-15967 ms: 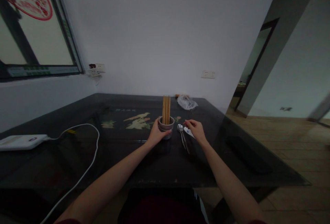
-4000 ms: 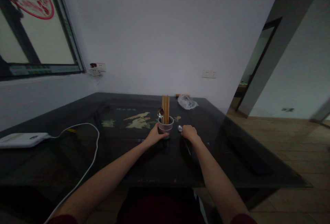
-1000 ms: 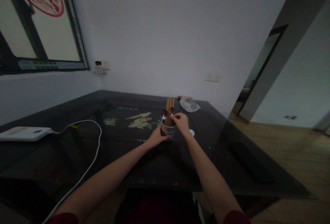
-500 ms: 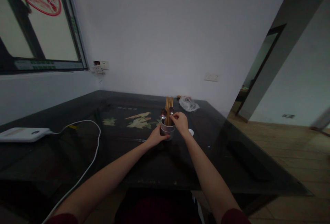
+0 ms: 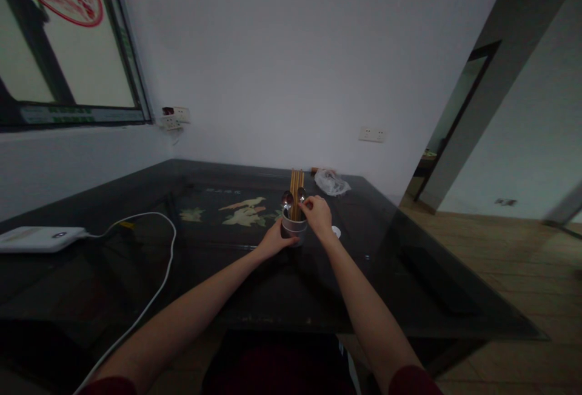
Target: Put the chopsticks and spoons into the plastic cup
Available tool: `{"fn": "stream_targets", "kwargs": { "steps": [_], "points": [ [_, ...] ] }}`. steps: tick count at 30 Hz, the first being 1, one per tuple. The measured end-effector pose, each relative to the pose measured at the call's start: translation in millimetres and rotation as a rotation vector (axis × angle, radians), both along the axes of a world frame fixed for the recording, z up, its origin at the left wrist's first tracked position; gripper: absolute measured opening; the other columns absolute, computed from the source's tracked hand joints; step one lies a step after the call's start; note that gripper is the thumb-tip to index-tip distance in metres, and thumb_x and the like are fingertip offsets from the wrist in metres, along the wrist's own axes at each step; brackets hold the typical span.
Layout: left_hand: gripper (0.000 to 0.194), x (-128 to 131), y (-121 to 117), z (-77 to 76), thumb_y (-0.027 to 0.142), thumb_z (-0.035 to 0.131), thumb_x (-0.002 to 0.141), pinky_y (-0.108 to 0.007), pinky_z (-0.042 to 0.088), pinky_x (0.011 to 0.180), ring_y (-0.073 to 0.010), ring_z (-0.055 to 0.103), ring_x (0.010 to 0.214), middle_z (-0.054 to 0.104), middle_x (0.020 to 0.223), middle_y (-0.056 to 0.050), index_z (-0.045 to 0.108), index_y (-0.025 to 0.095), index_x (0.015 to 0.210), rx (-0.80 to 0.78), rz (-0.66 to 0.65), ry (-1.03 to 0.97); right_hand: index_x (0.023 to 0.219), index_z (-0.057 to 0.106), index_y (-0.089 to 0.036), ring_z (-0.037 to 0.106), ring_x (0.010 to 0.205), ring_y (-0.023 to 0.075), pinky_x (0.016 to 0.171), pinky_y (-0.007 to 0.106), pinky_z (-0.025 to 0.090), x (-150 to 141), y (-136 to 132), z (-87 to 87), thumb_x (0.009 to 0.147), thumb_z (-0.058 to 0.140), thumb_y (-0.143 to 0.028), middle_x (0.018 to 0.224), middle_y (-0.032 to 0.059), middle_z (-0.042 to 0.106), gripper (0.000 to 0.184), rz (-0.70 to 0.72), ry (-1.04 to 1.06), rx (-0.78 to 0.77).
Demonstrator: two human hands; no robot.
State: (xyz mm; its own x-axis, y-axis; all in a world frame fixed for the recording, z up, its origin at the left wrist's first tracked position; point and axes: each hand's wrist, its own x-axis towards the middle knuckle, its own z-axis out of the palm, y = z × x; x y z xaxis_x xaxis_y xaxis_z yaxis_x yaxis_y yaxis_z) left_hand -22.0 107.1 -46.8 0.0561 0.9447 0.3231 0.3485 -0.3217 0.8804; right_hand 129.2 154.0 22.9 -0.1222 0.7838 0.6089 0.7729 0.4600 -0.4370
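Observation:
A grey cup-like holder (image 5: 296,226) stands upright on the dark table (image 5: 191,286), with several wooden chopsticks (image 5: 297,185) rising out of its middle. One metal spoon (image 5: 287,199) leans at the left of the chopsticks, bowl up. Another spoon (image 5: 301,193) is at their right, its bowl also up. My left hand (image 5: 275,239) is wrapped round the lower left side of the holder. My right hand (image 5: 317,213) pinches the right spoon just below its bowl; the fingers partly hide the handle.
Behind the holder lies a crumpled clear plastic bag (image 5: 331,182). A small white round object (image 5: 336,232) is right of my right wrist. A white power bank (image 5: 43,239) with a white cable (image 5: 171,255) lies at the left. A dark flat object (image 5: 439,280) rests at the right.
The view has shifted very slightly. Both hands keep their places at the holder and the right spoon, with no clear movement of either.

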Motion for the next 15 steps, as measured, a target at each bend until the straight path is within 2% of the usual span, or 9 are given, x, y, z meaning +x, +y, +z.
{"fn": "stream_targets", "kwargs": {
  "steps": [9,15],
  "points": [
    [0.069,-3,8,-10.5,0.032,0.078,0.06,-0.044,0.042,0.097,-0.0285,0.056,0.11,0.059,0.119,-0.016,0.047,0.013,0.118,0.005,-0.016,-0.031,0.067,0.062,-0.019,0.052,0.069,0.0147,0.064,0.025,0.036,8,1,5.8,0.081,0.055,-0.036,0.071,0.0013,0.057,0.023,0.062,0.123,-0.018],
    [0.069,-1,9,-12.8,0.03,0.078,0.06,-0.043,0.04,0.099,-0.0272,0.056,0.112,0.059,0.12,-0.015,0.046,0.014,0.119,0.019,-0.039,-0.071,0.067,0.064,-0.017,0.054,0.065,0.0148,0.063,0.025,0.038,36,-2,9.8,0.08,0.053,-0.039,0.069,0.0025,0.062,0.027,0.158,0.181,-0.031]
  ]
}}
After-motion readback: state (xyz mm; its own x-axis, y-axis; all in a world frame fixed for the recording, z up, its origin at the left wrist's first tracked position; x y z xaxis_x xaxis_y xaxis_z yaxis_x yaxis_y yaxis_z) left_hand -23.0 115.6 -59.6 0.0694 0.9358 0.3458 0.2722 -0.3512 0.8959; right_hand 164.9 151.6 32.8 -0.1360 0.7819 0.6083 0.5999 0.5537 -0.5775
